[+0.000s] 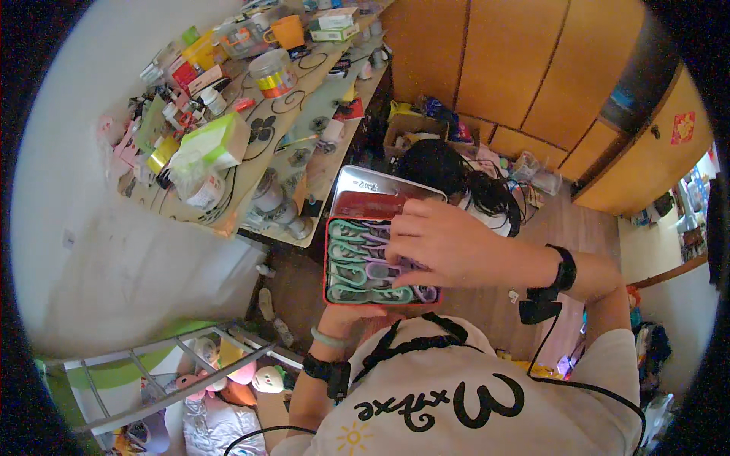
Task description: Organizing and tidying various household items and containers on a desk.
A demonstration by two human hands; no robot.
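A metal tin [328, 262] with a red rim sits in front of my chest, its lid [365, 182] tilted up at the far side. Rows of plastic clips lie inside: green clips [346, 271] on the left and along the near edge, purple clips [380, 270] toward the right. My left hand [356, 313] holds the tin from below at its near edge, its fingers mostly hidden under it. Over the tin's right half, my right hand [437, 243] is bent down with curled fingers and thumb among the purple clips. What its fingertips pinch is hidden.
A cluttered desk [228, 220] stands at the far left, with a plastic jar [272, 74] and a tissue box [217, 140]. Beyond the tin is a person with dark hair [433, 167]. Wooden cabinets [502, 53] line the back. A metal rail [182, 387] runs at the lower left.
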